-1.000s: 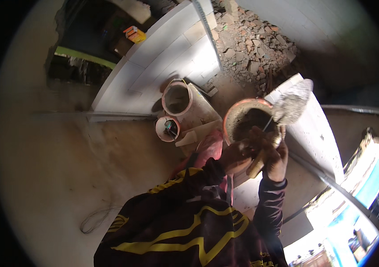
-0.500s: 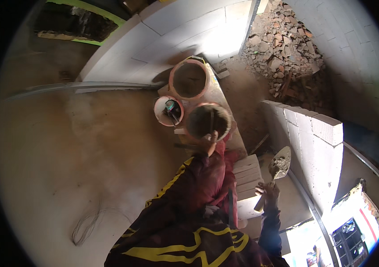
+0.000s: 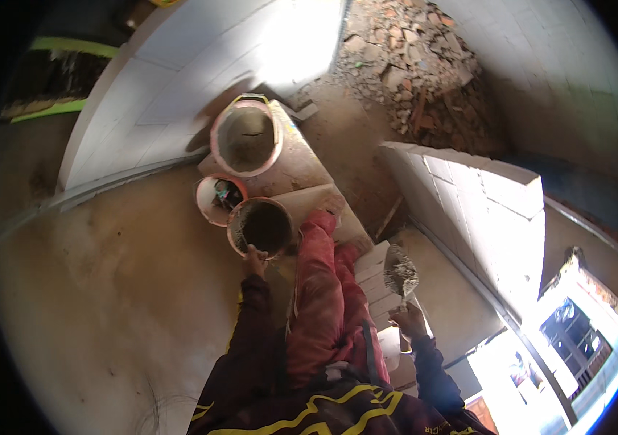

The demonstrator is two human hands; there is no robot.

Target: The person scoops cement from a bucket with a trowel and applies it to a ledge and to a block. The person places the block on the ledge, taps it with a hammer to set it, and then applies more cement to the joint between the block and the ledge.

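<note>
My left hand (image 3: 254, 259) grips the near rim of a small round bowl (image 3: 262, 226) with dark wet mortar inside, held low beside my red trouser leg (image 3: 321, 290). My right hand (image 3: 409, 320) holds the handle of a trowel (image 3: 400, 274), blade up and smeared with grey mortar. The trowel hovers over a stack of white blocks (image 3: 376, 270) by my knee. A large bucket (image 3: 246, 138) with grey mortar stands on a block just beyond the bowl, and a smaller bucket (image 3: 215, 200) with tools sits at its left.
A low wall of white blocks (image 3: 483, 196) runs along the right. A taller white block wall (image 3: 200, 72) stands at the back left. Broken brick rubble (image 3: 425, 65) is heaped at the back. Sandy concrete floor (image 3: 106, 290) spreads to the left.
My left hand has brought the bowl lower and closer to my knee. My right hand with the trowel has shifted slightly toward the stacked blocks. The view has tilted down.
</note>
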